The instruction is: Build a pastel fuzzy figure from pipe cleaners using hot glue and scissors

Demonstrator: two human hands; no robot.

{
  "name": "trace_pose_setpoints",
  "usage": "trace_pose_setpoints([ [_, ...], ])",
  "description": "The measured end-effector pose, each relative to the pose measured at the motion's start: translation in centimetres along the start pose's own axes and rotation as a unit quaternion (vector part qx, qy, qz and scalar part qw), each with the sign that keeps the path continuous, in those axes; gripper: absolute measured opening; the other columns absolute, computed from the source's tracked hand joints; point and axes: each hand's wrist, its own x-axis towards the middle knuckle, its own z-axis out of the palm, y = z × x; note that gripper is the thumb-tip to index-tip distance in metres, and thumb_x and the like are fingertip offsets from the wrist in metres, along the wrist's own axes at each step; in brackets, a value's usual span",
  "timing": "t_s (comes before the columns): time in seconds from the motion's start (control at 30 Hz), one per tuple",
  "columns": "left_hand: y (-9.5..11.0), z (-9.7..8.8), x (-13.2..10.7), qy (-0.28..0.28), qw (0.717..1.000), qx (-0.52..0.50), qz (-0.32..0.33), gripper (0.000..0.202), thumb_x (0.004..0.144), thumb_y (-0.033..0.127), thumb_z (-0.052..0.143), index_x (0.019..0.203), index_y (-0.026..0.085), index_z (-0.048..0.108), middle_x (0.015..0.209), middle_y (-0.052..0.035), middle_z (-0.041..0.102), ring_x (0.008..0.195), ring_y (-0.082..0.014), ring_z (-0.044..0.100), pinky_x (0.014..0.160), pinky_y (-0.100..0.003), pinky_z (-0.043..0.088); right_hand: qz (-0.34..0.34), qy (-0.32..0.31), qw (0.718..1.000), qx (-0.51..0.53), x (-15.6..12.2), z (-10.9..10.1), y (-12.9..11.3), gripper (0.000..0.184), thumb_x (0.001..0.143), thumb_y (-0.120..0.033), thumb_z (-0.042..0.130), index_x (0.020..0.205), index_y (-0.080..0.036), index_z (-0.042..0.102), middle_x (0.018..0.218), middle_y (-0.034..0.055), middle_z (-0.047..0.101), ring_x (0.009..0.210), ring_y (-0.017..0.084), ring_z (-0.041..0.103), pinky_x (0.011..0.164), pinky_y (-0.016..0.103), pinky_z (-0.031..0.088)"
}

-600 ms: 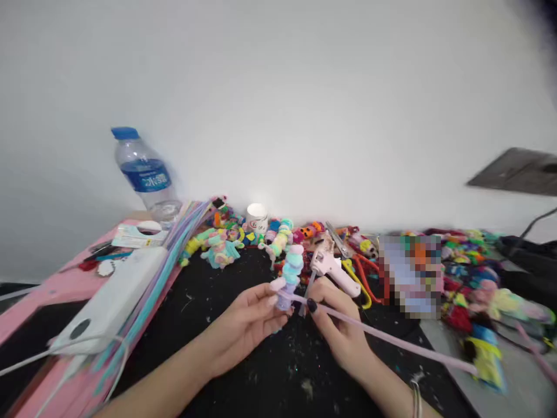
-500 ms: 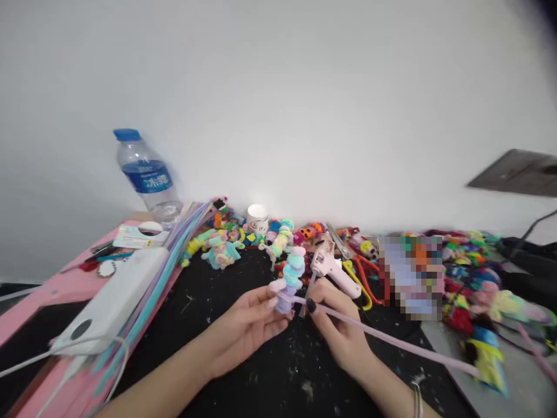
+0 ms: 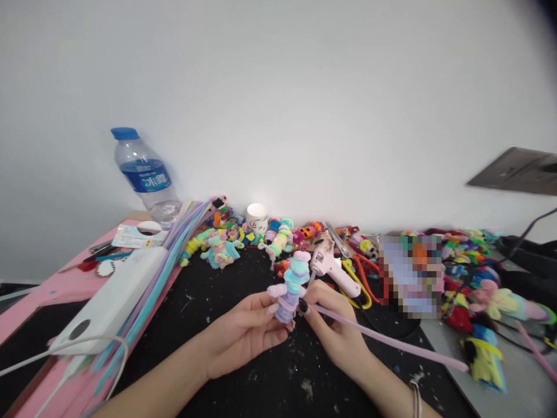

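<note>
My left hand (image 3: 243, 331) is closed around the base of a small pastel pipe-cleaner figure (image 3: 292, 286), stacked in lilac, blue and pink coils, held upright over the black mat (image 3: 226, 290). My right hand (image 3: 337, 325) pinches a long pink pipe cleaner (image 3: 391, 342) right where it meets the figure; the free end trails off to the lower right.
A pink glue gun (image 3: 333, 268), scissors (image 3: 343, 247) and many finished colourful figures (image 3: 226, 244) lie along the wall. A water bottle (image 3: 145, 177), a bundle of pastel pipe cleaners (image 3: 165, 267) and a white power strip (image 3: 113, 302) are at the left. A blurred patch sits at the right.
The figure has tilted slightly and moved a little right and down. My right hand has drawn the pink pipe cleaner closer round its lower part.
</note>
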Motion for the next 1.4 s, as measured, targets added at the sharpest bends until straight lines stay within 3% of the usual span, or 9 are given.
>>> trace_pose_setpoints([
  [0.3, -0.3, -0.05, 0.43, 0.048, 0.996, 0.044, 0.058, 0.021, 0.082, 0.009, 0.058, 0.102, 0.01, 0.065, 0.09, -0.0076, 0.066, 0.083, -0.0124, 0.062, 0.081, -0.026, 0.047, 0.024, 0.049, 0.998, -0.025, -0.12, -0.07, 0.21, 0.009, 0.084, -0.021, 0.052, 0.081, -0.017, 0.059, 0.073, 0.0031, 0.059, 0.068, 0.016, 0.053, 0.06, 0.027, 0.04],
  [0.6, -0.27, 0.04, 0.33, 0.076, 0.993, 0.06, 0.061, 0.019, 0.082, 0.01, 0.059, 0.1, 0.011, 0.065, 0.091, -0.0072, 0.066, 0.084, -0.0127, 0.061, 0.082, -0.026, 0.046, 0.041, 0.039, 0.998, -0.036, -0.29, -0.02, 0.39, 0.011, 0.083, -0.02, 0.054, 0.072, -0.018, 0.056, 0.066, 0.0004, 0.057, 0.061, 0.014, 0.052, 0.055, 0.024, 0.039],
  [0.93, -0.37, -0.13, 0.33, 0.055, 0.996, 0.044, 0.048, 0.022, 0.081, 0.011, 0.061, 0.102, 0.011, 0.065, 0.088, -0.0063, 0.066, 0.081, -0.0117, 0.061, 0.081, -0.026, 0.046, 0.057, 0.037, 0.998, -0.015, -0.17, 0.02, 0.41, 0.014, 0.083, -0.02, 0.054, 0.069, -0.018, 0.056, 0.064, -0.0004, 0.057, 0.06, 0.013, 0.051, 0.056, 0.024, 0.039],
  [1.4, 0.0, 0.1, 0.08, 0.019, 0.999, 0.023, 0.011, 0.022, 0.079, 0.01, 0.062, 0.101, 0.01, 0.066, 0.087, -0.0065, 0.066, 0.079, -0.0121, 0.062, 0.078, -0.024, 0.047, 0.126, 0.017, 0.986, 0.103, 0.17, 0.23, 0.43, 0.019, 0.081, -0.03, 0.059, 0.066, -0.017, 0.055, 0.065, -0.0003, 0.056, 0.062, 0.013, 0.049, 0.059, 0.024, 0.039],
])
